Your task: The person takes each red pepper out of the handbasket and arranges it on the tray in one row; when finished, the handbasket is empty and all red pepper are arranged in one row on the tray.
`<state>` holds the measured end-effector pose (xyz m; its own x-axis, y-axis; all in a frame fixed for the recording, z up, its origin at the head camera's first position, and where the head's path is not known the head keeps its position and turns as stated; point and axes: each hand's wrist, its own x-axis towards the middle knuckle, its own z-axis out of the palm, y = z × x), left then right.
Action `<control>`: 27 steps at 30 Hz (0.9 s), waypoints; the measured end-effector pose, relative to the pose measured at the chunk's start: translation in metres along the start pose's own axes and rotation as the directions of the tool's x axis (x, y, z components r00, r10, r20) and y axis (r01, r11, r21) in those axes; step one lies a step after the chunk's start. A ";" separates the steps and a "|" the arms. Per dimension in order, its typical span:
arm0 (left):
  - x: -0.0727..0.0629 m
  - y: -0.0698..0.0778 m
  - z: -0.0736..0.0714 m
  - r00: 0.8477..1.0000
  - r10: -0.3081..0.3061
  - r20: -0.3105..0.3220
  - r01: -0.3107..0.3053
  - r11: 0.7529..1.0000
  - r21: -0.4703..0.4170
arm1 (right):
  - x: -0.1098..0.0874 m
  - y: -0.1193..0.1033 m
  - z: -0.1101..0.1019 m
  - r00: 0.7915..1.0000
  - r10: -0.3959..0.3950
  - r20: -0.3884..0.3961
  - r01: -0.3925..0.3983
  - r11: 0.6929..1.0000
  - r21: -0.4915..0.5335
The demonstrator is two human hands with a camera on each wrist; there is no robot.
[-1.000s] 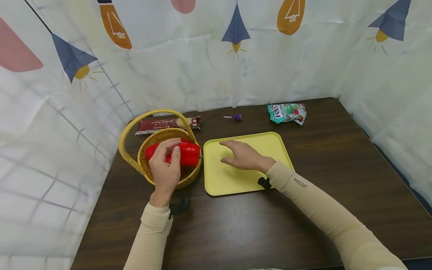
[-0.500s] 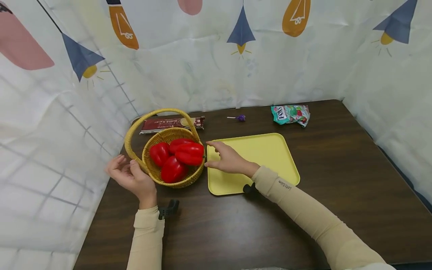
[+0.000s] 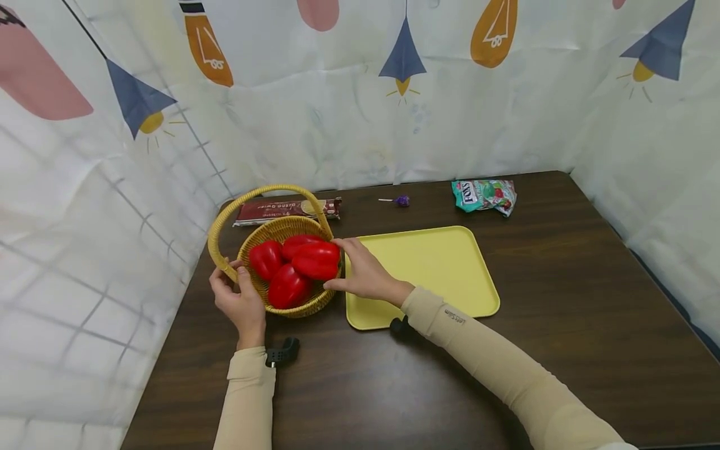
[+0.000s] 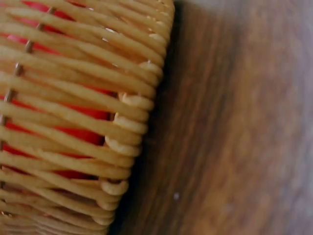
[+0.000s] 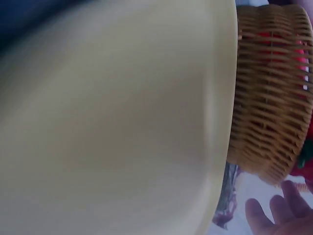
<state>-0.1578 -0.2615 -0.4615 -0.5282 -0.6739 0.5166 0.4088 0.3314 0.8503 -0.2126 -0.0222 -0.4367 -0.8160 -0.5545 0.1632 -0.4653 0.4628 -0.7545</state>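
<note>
Several red bell peppers (image 3: 316, 260) lie in a yellow wicker basket (image 3: 304, 310) with a tall arched handle (image 3: 216, 231). My left hand (image 3: 242, 306) is at the basket's left side, its fingers and thumb around the foot of the handle. My right hand (image 3: 368, 272) reaches to the right rim, thumb and fingers spread apart, fingertips right at the rim beside the nearest pepper. In the left wrist view the basket's woven side (image 4: 73, 107) fills the left part and no hand shows. Fingers (image 5: 281, 210) of the right hand appear low in the right wrist view, near the basket.
A yellow tray (image 3: 433, 269) lies right of the basket, under the right forearm. Behind the basket is a dark red spaghetti packet (image 3: 270, 211). A purple lollipop (image 3: 402, 201) and a teal Fox's candy bag (image 3: 484, 195) lie along the table's back edge.
My left hand went from over the peppers to outside the basket's left, then in to the handle's foot. My right hand moved left from over the tray to the basket's right rim.
</note>
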 end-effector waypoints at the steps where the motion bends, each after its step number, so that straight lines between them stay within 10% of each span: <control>1: 0.001 -0.005 -0.001 1.000 0.001 -0.005 -0.001 1.000 0.011 | 0.001 0.000 0.001 1.000 -0.002 -0.007 0.002 1.000 0.005; 8: 0.002 -0.019 -0.004 1.000 0.007 0.006 -0.007 1.000 0.018 | 0.002 -0.002 0.004 0.999 -0.003 -0.038 0.005 0.999 0.049; 19: -0.002 0.020 0.002 1.000 -0.011 0.026 0.010 1.000 0.012 | -0.004 -0.003 -0.027 0.998 -0.022 -0.064 0.036 0.972 0.231; 27: -0.003 0.019 0.000 0.998 -0.018 0.052 0.017 1.000 0.015 | -0.011 0.015 -0.050 0.995 0.049 -0.086 -0.024 0.964 0.265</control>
<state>-0.1481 -0.2535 -0.4467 -0.5734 -0.6447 0.5055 0.3885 0.3293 0.8606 -0.2274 0.0253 -0.4180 -0.8642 -0.4698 0.1803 -0.3380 0.2766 -0.8996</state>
